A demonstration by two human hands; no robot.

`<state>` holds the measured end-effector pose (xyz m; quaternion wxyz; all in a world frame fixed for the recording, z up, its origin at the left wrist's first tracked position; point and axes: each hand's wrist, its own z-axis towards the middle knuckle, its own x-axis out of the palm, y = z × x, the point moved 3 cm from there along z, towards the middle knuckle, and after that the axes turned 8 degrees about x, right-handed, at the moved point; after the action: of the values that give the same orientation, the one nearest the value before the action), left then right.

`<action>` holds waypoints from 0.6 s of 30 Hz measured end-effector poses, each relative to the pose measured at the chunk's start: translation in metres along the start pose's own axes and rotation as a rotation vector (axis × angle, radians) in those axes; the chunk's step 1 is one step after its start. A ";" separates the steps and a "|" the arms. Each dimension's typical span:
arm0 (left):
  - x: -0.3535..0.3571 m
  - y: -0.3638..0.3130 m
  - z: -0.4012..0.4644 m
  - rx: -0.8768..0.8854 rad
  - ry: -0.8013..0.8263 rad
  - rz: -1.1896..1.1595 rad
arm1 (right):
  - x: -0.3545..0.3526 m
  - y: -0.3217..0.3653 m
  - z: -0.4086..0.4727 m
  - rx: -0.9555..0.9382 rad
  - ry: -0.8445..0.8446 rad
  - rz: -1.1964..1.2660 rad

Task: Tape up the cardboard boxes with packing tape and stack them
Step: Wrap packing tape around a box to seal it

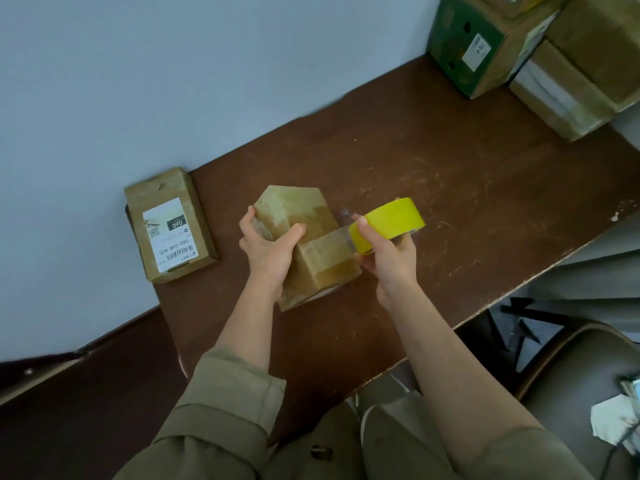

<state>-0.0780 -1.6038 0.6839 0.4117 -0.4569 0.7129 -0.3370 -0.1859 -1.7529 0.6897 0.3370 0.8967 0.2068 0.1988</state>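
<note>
A small box [304, 244] was gripped by the left hand [268, 249], fingers curled over its top, on the table [450, 188]. A yellow tape roll [386, 225] was clasped by the right hand [389, 261], clear tape stretched onto the box. Farther off, a labelled box [169, 225] lay by the wall, well apart from stacked boxes [540, 53].

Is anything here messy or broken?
A little. The table is scratched, with a chipped patch near its right edge. The labelled box by the wall hangs partly over the table's left end. The box being taped looks fine.
</note>
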 end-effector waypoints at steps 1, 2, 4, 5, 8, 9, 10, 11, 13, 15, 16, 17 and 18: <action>-0.003 0.003 0.000 0.000 -0.003 -0.023 | -0.002 -0.004 0.004 0.013 -0.022 0.012; -0.005 0.006 0.001 -0.004 0.001 -0.045 | -0.004 -0.006 0.007 0.024 -0.037 0.013; -0.009 0.011 0.003 -0.018 0.030 -0.105 | -0.007 -0.009 0.012 0.024 -0.043 -0.014; -0.012 0.014 0.002 -0.026 0.034 -0.131 | -0.007 -0.010 0.013 0.020 -0.041 -0.042; -0.021 0.030 0.005 -0.020 0.028 -0.207 | 0.000 -0.016 0.013 0.000 -0.008 -0.124; -0.024 0.033 0.005 -0.028 0.023 -0.219 | 0.004 -0.021 0.010 -0.005 0.015 -0.144; -0.029 0.037 0.006 -0.048 0.005 -0.217 | 0.008 -0.026 0.008 -0.014 0.032 -0.166; -0.034 0.042 0.008 -0.059 -0.023 -0.203 | 0.011 -0.030 0.006 -0.037 0.041 -0.198; -0.045 0.047 0.012 -0.077 -0.067 -0.128 | 0.018 -0.034 0.001 -0.087 0.057 -0.271; -0.050 0.037 0.010 -0.028 -0.083 -0.053 | 0.024 -0.035 -0.001 -0.110 0.080 -0.314; -0.050 0.030 0.010 0.040 -0.100 -0.013 | 0.026 -0.036 -0.002 -0.113 0.089 -0.321; -0.047 0.024 0.013 0.115 -0.122 0.033 | 0.028 -0.036 -0.003 -0.113 0.092 -0.322; -0.043 0.019 0.017 0.179 -0.137 0.102 | 0.029 -0.037 -0.004 -0.109 0.091 -0.318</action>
<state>-0.0595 -1.5588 0.6723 0.5150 -0.4035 0.6725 -0.3460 -0.1725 -1.7112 0.6731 0.4025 0.8233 0.3500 0.1942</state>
